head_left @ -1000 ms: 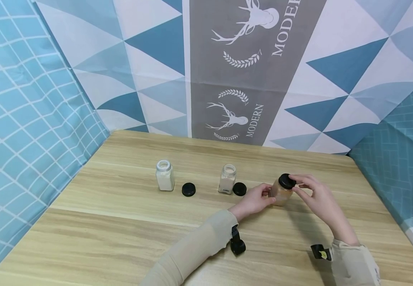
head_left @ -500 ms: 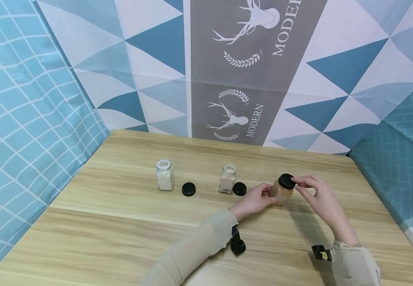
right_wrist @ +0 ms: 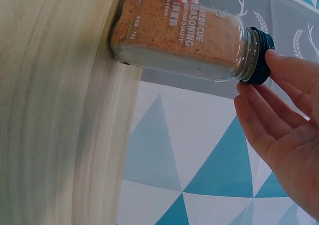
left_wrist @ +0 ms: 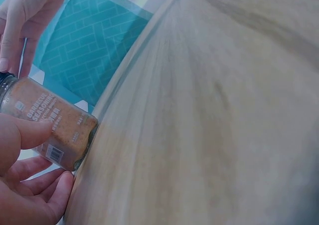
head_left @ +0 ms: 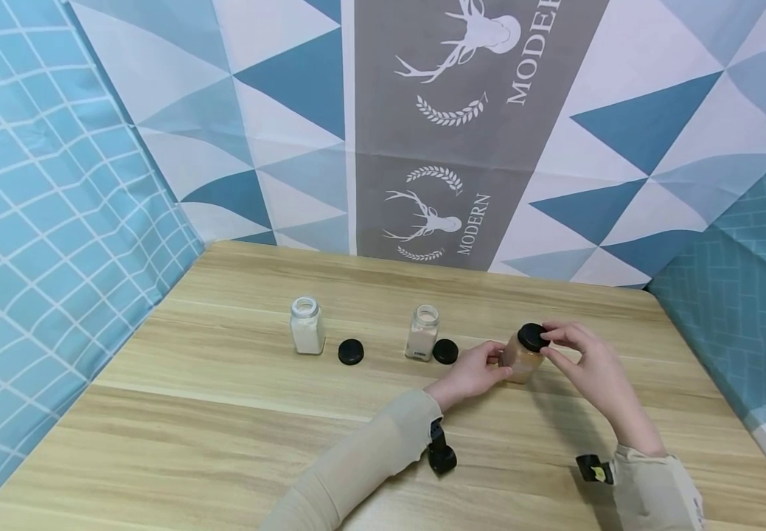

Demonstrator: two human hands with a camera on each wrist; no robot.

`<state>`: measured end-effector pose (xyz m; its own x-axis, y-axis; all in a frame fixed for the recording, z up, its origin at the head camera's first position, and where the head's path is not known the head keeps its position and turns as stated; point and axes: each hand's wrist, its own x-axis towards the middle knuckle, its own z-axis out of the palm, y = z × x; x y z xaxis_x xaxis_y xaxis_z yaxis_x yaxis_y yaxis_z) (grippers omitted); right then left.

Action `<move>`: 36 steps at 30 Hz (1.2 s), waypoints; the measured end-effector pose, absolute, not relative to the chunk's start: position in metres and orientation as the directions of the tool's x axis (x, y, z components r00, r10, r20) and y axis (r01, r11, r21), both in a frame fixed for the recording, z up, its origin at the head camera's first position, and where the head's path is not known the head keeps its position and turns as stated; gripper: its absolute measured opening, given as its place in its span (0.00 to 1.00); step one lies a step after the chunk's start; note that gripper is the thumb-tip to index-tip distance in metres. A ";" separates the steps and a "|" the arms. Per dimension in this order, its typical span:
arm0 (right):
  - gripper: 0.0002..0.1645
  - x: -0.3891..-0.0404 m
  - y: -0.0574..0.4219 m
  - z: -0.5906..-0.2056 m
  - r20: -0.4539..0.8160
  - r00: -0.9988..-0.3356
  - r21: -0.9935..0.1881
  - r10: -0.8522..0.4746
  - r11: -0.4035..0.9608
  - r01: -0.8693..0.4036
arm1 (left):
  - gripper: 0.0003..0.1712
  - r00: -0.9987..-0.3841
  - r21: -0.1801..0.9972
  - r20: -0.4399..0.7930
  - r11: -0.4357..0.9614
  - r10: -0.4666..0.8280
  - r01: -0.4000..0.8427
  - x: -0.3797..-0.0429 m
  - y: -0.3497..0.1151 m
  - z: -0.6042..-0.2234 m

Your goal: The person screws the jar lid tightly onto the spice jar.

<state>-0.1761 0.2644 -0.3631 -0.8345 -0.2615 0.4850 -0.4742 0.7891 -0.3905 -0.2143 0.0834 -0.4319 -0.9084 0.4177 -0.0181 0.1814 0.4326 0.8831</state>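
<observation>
A glass jar of orange-brown barbecue seasoning (right_wrist: 174, 35) stands upright on the wooden table, toward the right in the head view. My left hand (head_left: 472, 374) grips its lower body, thumb on one side and fingers on the other, as the left wrist view shows. On the jar's neck sits a black lid (right_wrist: 261, 55). My right hand (head_left: 585, 361) pinches that lid's edge between thumb and fingers. Printed lettering and a barcode (left_wrist: 54, 153) show on the jar's side.
Left of my hands stand two uncapped glass jars, one with pale pinkish powder (head_left: 422, 335) and one with white powder (head_left: 307, 328). A black lid (head_left: 445, 351) lies beside the first, another black lid (head_left: 351, 352) beside the second. Patterned cloth (head_left: 422, 147) hangs behind the table (head_left: 223, 413).
My right fingers shift slightly around the lid, drawing back to its right edge and then reaching over it again. The left hand and the jar stay in place.
</observation>
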 end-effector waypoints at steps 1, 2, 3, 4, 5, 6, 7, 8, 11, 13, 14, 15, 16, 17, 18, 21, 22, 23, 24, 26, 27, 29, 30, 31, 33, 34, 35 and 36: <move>0.10 -0.176 0.264 -0.363 0.489 -0.833 -0.392 -0.260 0.787 -0.476 | 0.25 -0.908 0.883 -0.017 0.432 0.419 0.183 -0.214 0.084 -0.432; 0.10 -0.176 0.264 -0.364 0.492 -0.831 -0.391 -0.260 0.787 -0.478 | 0.25 -0.908 0.883 -0.017 0.432 0.420 0.183 -0.214 0.084 -0.432; 0.11 -0.176 0.264 -0.364 0.495 -0.829 -0.391 -0.260 0.785 -0.480 | 0.25 -0.908 0.883 -0.019 0.433 0.419 0.181 -0.214 0.084 -0.432; 0.11 -0.176 0.264 -0.364 0.498 -0.827 -0.390 -0.260 0.785 -0.481 | 0.25 -0.908 0.882 -0.019 0.434 0.418 0.182 -0.214 0.084 -0.432; 0.11 -0.176 0.264 -0.364 0.500 -0.826 -0.389 -0.260 0.785 -0.482 | 0.25 -0.909 0.882 -0.019 0.435 0.417 0.182 -0.214 0.084 -0.433; 0.11 -0.176 0.264 -0.365 0.500 -0.826 -0.389 -0.259 0.785 -0.482 | 0.25 -0.909 0.881 -0.019 0.436 0.416 0.181 -0.215 0.084 -0.433; 0.11 -0.176 0.264 -0.365 0.499 -0.827 -0.389 -0.259 0.786 -0.481 | 0.25 -0.909 0.881 -0.018 0.436 0.416 0.182 -0.215 0.084 -0.433; 0.11 -0.176 0.264 -0.365 0.497 -0.828 -0.389 -0.259 0.787 -0.479 | 0.25 -0.909 0.881 -0.019 0.436 0.415 0.181 -0.215 0.084 -0.433; 0.10 -0.176 0.264 -0.365 0.491 -0.833 -0.388 -0.257 0.791 -0.473 | 0.25 -0.909 0.883 -0.017 0.433 0.416 0.182 -0.215 0.083 -0.434; 0.10 -0.176 0.264 -0.366 0.493 -0.830 -0.381 -0.261 0.793 -0.476 | 0.25 -0.909 0.885 -0.020 0.430 0.417 0.178 -0.215 0.083 -0.434; 0.10 -0.176 0.264 -0.366 0.495 -0.828 -0.378 -0.263 0.793 -0.478 | 0.25 -0.909 0.886 -0.021 0.429 0.417 0.176 -0.214 0.083 -0.434; 0.11 -0.176 0.264 -0.366 0.499 -0.825 -0.374 -0.266 0.792 -0.482 | 0.25 -0.908 0.887 -0.022 0.428 0.417 0.175 -0.214 0.083 -0.433; 0.11 -0.176 0.263 -0.366 0.504 -0.821 -0.370 -0.269 0.791 -0.487 | 0.25 -0.909 0.887 -0.024 0.429 0.417 0.173 -0.214 0.083 -0.433; 0.11 -0.176 0.263 -0.366 0.509 -0.817 -0.368 -0.272 0.789 -0.492 | 0.25 -0.909 0.887 -0.026 0.429 0.416 0.171 -0.214 0.083 -0.433; 0.12 -0.176 0.263 -0.366 0.513 -0.813 -0.364 -0.275 0.788 -0.496 | 0.25 -0.909 0.887 -0.026 0.429 0.416 0.171 -0.214 0.083 -0.433; 0.15 -0.176 0.263 -0.366 0.518 -0.808 -0.357 -0.281 0.788 -0.502 | 0.25 -0.909 0.884 -0.023 0.432 0.417 0.176 -0.215 0.083 -0.432; 0.16 -0.176 0.263 -0.366 0.518 -0.807 -0.355 -0.283 0.788 -0.504 | 0.25 -0.908 0.883 -0.020 0.433 0.418 0.180 -0.215 0.083 -0.432; 0.17 -0.176 0.264 -0.366 0.518 -0.806 -0.351 -0.285 0.788 -0.505 | 0.25 -0.908 0.882 -0.019 0.434 0.420 0.182 -0.215 0.083 -0.432; 0.17 -0.176 0.264 -0.366 0.517 -0.806 -0.350 -0.287 0.789 -0.505 | 0.25 -0.907 0.882 -0.019 0.434 0.421 0.184 -0.215 0.083 -0.432; 0.17 -0.176 0.264 -0.366 0.515 -0.806 -0.348 -0.293 0.787 -0.509 | 0.25 -0.906 0.881 -0.017 0.435 0.423 0.187 -0.215 0.083 -0.432; 0.17 -0.177 0.264 -0.366 0.513 -0.806 -0.348 -0.295 0.787 -0.509 | 0.25 -0.906 0.881 -0.015 0.435 0.424 0.189 -0.215 0.083 -0.433; 0.17 -0.177 0.264 -0.366 0.511 -0.806 -0.345 -0.298 0.788 -0.510 | 0.25 -0.906 0.882 -0.018 0.434 0.423 0.185 -0.216 0.083 -0.433; 0.17 -0.177 0.264 -0.366 0.511 -0.807 -0.345 -0.296 0.789 -0.508 | 0.25 -0.907 0.883 -0.019 0.433 0.421 0.182 -0.216 0.083 -0.433; 0.16 -0.177 0.264 -0.367 0.511 -0.807 -0.344 -0.295 0.791 -0.506 | 0.25 -0.908 0.884 -0.020 0.432 0.419 0.180 -0.216 0.083 -0.433; 0.16 -0.177 0.264 -0.367 0.513 -0.809 -0.346 -0.289 0.793 -0.502 | 0.25 -0.909 0.887 -0.023 0.428 0.416 0.174 -0.216 0.083 -0.433; 0.16 -0.177 0.264 -0.367 0.515 -0.809 -0.346 -0.285 0.794 -0.500 | 0.25 -0.910 0.888 -0.026 0.427 0.414 0.169 -0.215 0.083 -0.433; 0.16 -0.177 0.264 -0.367 0.515 -0.809 -0.348 -0.282 0.794 -0.498 | 0.25 -0.911 0.889 -0.027 0.426 0.412 0.167 -0.215 0.083 -0.433; 0.15 -0.177 0.264 -0.368 0.517 -0.809 -0.350 -0.279 0.794 -0.497 | 0.25 -0.911 0.891 -0.028 0.424 0.410 0.164 -0.215 0.083 -0.433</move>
